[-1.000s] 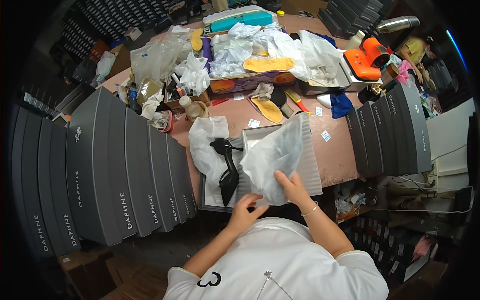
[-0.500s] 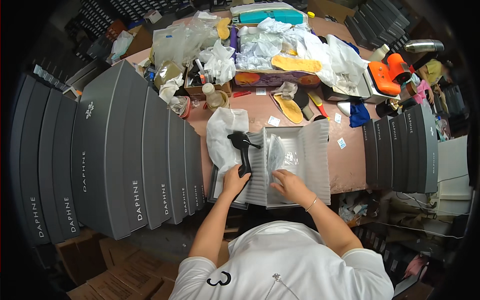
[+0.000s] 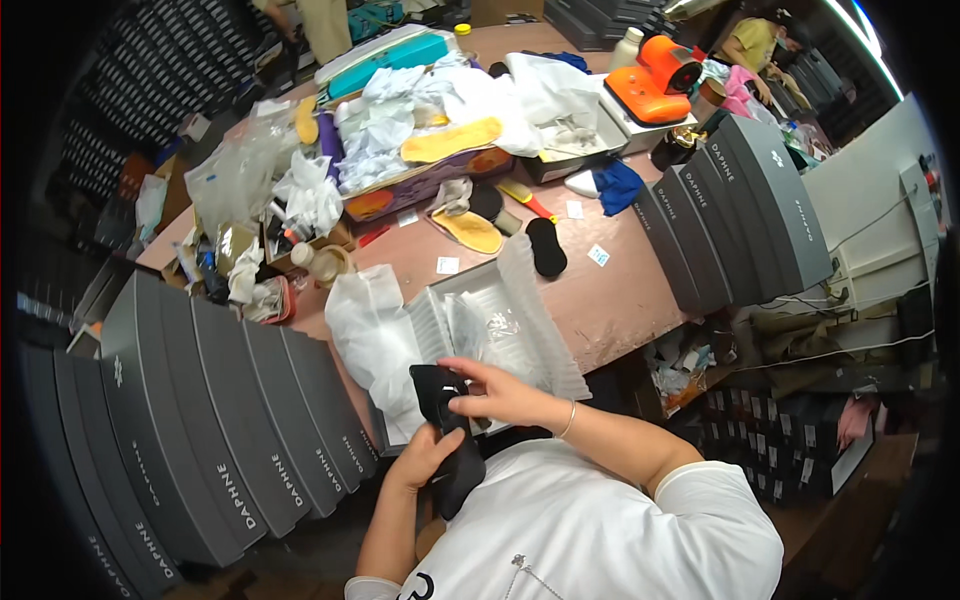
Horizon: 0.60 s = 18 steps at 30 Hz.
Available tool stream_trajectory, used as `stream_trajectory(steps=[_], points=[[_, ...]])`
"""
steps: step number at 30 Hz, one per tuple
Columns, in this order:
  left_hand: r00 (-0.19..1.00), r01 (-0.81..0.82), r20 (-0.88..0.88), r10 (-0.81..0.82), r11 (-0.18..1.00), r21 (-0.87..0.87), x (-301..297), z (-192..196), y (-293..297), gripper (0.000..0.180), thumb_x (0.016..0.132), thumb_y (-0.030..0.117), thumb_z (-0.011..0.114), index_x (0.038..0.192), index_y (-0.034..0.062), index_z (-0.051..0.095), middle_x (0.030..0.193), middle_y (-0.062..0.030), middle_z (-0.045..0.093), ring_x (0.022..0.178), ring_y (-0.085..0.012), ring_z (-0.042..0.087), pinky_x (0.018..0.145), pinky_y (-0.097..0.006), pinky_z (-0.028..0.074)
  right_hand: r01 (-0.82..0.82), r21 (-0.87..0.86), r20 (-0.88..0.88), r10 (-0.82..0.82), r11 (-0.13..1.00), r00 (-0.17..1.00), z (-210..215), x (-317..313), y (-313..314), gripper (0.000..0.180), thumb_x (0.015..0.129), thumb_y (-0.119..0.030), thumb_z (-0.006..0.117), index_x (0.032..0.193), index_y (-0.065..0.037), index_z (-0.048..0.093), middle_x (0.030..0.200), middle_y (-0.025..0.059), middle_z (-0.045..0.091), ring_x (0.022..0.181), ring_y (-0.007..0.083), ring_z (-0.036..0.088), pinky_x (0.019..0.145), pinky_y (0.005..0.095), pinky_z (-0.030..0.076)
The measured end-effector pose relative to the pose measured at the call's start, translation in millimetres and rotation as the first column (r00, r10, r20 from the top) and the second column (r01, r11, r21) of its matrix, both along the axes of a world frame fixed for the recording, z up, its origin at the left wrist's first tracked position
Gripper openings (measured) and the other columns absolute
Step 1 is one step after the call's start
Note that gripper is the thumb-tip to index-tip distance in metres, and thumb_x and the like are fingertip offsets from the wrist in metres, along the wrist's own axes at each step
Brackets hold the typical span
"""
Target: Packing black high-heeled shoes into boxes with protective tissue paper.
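Observation:
Close to my body, in front of my shirt, a black high-heeled shoe point(image 3: 458, 478) is held tilted between both hands. My left hand point(image 3: 425, 457) is closed around its middle, the thumb lying along it. At its upper end, my right hand point(image 3: 490, 392) is closed on the shoe with thumb and fingers. Just beyond the hands lies an open shoe box point(image 3: 428, 300), lined with a ribbed white foam sheet point(image 3: 545, 318). Inside the box is a clear-wrapped item point(image 3: 465, 325); its kind is hard to tell. White tissue paper point(image 3: 370, 325) spreads over the box's left side.
Grey shoe boxes stand in a left row point(image 3: 220, 420) and a right row point(image 3: 735, 220). Farther back are a yellow insole point(image 3: 468, 232), a black oval pad point(image 3: 546, 248), a paper-filled carton point(image 3: 400, 195) and an orange device point(image 3: 650, 90). Another person point(image 3: 755, 45) is at the far right.
The shoe has come up from beside the box toward my body, and its angle has changed. My right hand has left the box contents and now grips the shoe. The view has turned.

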<state>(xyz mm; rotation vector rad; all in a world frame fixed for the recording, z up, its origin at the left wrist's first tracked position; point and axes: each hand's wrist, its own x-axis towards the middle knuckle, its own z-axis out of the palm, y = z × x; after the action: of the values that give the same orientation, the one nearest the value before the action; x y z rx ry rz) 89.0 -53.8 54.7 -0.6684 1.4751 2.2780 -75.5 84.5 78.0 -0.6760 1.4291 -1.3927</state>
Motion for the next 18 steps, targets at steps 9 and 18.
stream_trajectory(steps=[9,18], points=[[0.995,0.08,0.047,-0.082,0.996,0.047,-82.9,9.7,12.4,0.028,0.095,0.017,0.05,0.111,-0.0066,0.052,0.094,-0.0151,0.064,0.083,-0.0233,0.066,0.077,-0.035,0.053,0.53,0.113,-0.878,-0.165,0.84,0.449,-41.6,-210.1,55.8,0.06,0.079,-0.024,0.072,0.129,-0.004,0.046,0.134,0.0216,0.044,0.112,0.0359,0.053,0.089,0.0429,0.047],[0.992,-0.042,0.121,0.043,0.999,-0.014,-138.4,1.5,-7.7,0.025,0.095,0.018,0.052,0.1,-0.0068,0.056,0.09,-0.0133,0.065,0.083,-0.0208,0.067,0.075,-0.032,0.053,0.554,-0.068,-0.921,-0.266,0.83,0.286,-145.5,-245.9,14.4,0.054,0.077,-0.007,0.056,0.13,-0.004,0.045,0.137,0.0232,0.038,0.12,0.0399,0.043,0.101,0.0462,0.035]])
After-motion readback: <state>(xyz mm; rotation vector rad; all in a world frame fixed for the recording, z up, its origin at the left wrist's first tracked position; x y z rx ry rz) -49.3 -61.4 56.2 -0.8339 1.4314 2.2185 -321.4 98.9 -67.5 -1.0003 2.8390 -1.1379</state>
